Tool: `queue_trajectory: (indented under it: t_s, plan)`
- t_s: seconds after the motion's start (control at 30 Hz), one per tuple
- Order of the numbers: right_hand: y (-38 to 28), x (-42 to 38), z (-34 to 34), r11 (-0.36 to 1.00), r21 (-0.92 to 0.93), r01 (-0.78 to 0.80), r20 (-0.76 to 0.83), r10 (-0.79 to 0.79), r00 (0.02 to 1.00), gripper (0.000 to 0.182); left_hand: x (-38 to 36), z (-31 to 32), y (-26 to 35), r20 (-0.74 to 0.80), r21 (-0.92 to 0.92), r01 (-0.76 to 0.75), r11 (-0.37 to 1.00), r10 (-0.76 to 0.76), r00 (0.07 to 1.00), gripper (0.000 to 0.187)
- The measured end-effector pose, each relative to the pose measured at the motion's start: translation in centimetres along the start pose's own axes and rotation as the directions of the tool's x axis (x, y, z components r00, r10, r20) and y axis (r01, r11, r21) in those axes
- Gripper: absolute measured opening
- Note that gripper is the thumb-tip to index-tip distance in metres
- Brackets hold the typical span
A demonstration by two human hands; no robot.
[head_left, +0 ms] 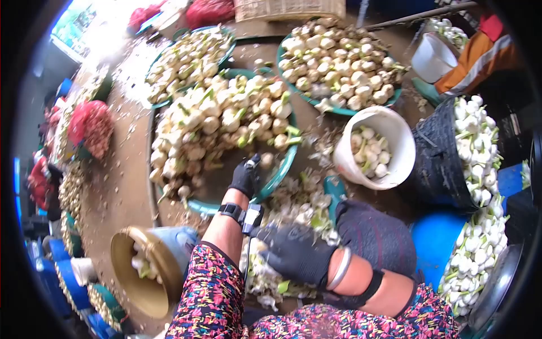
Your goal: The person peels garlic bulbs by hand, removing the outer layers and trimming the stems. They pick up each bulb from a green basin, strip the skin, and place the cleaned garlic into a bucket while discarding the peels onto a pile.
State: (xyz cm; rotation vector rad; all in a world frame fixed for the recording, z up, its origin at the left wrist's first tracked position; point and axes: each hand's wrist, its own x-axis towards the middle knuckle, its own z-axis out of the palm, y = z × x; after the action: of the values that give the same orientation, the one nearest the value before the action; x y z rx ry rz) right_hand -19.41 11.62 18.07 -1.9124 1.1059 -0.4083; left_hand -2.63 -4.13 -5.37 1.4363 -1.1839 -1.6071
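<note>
My left hand (244, 178), in a black glove, reaches over the near side of a green tub (279, 182) heaped with pale bulbs (217, 113) that look like garlic. Its fingers stretch forward, apart from each other, close beside a single bulb (266, 161). Nothing is plainly held in them. My right hand (296, 252), also black-gloved, hangs over a pile of peelings and cut leaves (299, 206) in front of my body. Motion smears its fingers, so whether they grip anything does not show.
Two more tubs of bulbs, a left one (189, 59) and a right one (341, 65), stand behind. A white bucket (402, 133) holds some bulbs. A yellowish bucket (121, 254) lies tilted at left. Trimmed bulbs fill a black container (437, 152). Another person's orange sleeve (477, 62) shows at right.
</note>
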Motion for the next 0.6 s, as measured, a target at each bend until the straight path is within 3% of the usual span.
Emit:
queue_trajectory:
  t_s: [0.03,0.07,0.1,0.13,0.17,0.23,0.27,0.3,0.33,0.37,0.4,0.43,0.47,0.5,0.53,0.57,0.6]
  plan:
    - [0.5,0.2,0.0,1.000,0.016,-0.016,0.046,0.015,0.999,0.041,3.4,-0.5,-4.8,-0.036,0.185,-0.136,0.973,0.145,0.989,0.040]
    - [0.5,0.5,-0.6,0.999,0.020,-0.040,0.121,0.038,0.992,0.042,2.2,1.1,-2.2,-0.181,0.315,0.043,0.948,0.015,0.983,0.043]
    - [0.7,0.5,-0.8,0.998,0.043,-0.040,0.111,0.035,0.993,0.042,2.0,2.1,-0.8,-0.080,-0.430,0.176,0.886,-0.231,0.970,0.037]
    - [0.9,0.5,-0.8,0.999,0.040,-0.037,0.087,0.034,0.996,0.042,1.8,1.7,0.0,-0.075,0.403,0.061,0.913,-0.034,0.997,0.030]
    - [1.0,0.5,-0.8,0.999,0.041,-0.030,0.065,0.027,0.998,0.042,1.3,0.7,0.5,0.078,0.950,-0.107,0.294,0.106,0.991,0.023]
    - [1.2,0.6,-1.1,0.997,0.067,-0.043,0.072,0.038,0.997,0.043,-0.3,-0.1,0.8,0.081,0.612,-0.203,0.764,0.195,0.978,0.014]
    - [1.1,0.5,-1.1,0.994,0.092,-0.050,0.087,0.042,0.995,0.044,-1.0,-0.6,0.4,0.182,0.764,-0.412,0.497,0.446,0.877,0.011]
    - [1.0,0.5,-1.3,0.995,0.085,-0.049,0.072,0.043,0.996,0.044,-1.6,-1.4,0.3,-0.019,0.405,-0.189,0.895,0.216,0.976,0.010]
    - [0.7,0.5,-1.3,0.994,0.073,-0.081,0.012,0.080,0.997,0.045,-3.4,-1.5,2.1,0.093,0.618,-0.400,0.677,0.442,0.892,0.012]
    - [0.4,0.4,-1.1,0.991,0.069,-0.112,-0.042,0.116,0.992,0.046,-6.1,-1.7,4.9,0.252,0.757,-0.539,0.368,0.598,0.761,0.016]
    - [0.6,0.3,-0.3,0.982,0.142,-0.122,-0.148,0.143,0.979,0.054,-8.2,-2.1,7.0,0.301,0.776,-0.495,0.392,0.460,0.836,0.025]
    - [0.3,0.4,-0.2,0.982,0.085,-0.169,-0.192,0.182,0.964,0.065,-10.0,-1.6,8.7,0.389,0.714,-0.624,0.317,0.561,0.731,0.023]
    - [0.4,0.5,-0.2,0.976,0.145,-0.160,-0.238,0.191,0.952,0.077,-11.7,-1.1,9.3,0.216,0.240,-0.469,0.850,0.425,0.879,0.023]
    - [0.3,0.9,-0.1,0.961,0.197,-0.196,-0.243,0.242,0.940,0.084,-13.7,-0.7,9.7,0.171,-0.387,-0.105,0.916,0.184,0.968,0.022]
    - [1.7,1.5,1.6,0.996,0.085,0.008,-0.491,0.035,0.871,0.091,-15.4,-0.3,10.7,0.119,-0.296,-0.130,0.946,0.172,0.978,0.022]
    - [1.5,1.8,1.8,0.992,0.124,-0.017,-0.497,0.077,0.864,0.086,-18.2,1.0,14.0,0.094,-0.581,0.102,0.807,-0.058,0.994,0.019]
    - [1.9,2.2,2.4,0.913,0.404,0.060,-0.444,0.138,0.885,0.081,-19.0,0.1,14.1,0.071,0.008,-0.275,0.961,0.274,0.959,0.019]
